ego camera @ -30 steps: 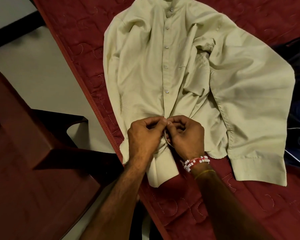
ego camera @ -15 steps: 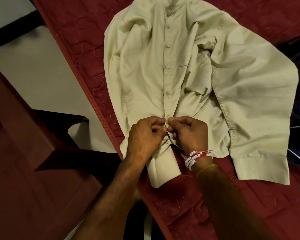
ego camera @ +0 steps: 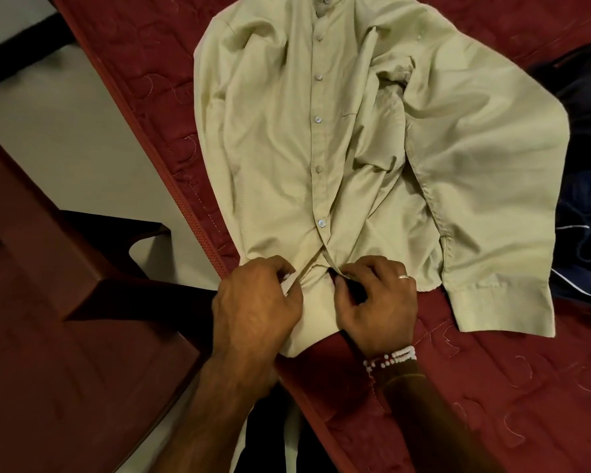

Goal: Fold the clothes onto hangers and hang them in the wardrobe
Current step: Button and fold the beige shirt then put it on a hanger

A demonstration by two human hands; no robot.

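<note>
A pale beige long-sleeved shirt [ego camera: 352, 138] lies face up on a dark red quilted bed [ego camera: 492, 387], collar away from me, buttoned down most of its front. One sleeve is folded across its right side, the cuff near the bed's front. My left hand [ego camera: 256, 305] pinches the left bottom front edge of the shirt. My right hand [ego camera: 376, 298], with a ring and a beaded bracelet, pinches the right bottom front edge. The two hands hold the hem flaps a little apart, below the lowest fastened button. No hanger is in view.
A dark red plastic chair [ego camera: 65, 336] stands close to the bed's left edge. Dark navy clothing [ego camera: 587, 165] lies on the bed at the right. Pale floor [ego camera: 65, 138] shows at the left, between chair and bed.
My hands were together at the placket near the shirt's bottom; now they have moved slightly down and apart, each holding one bottom flap. A further button now shows fastened above them.
</note>
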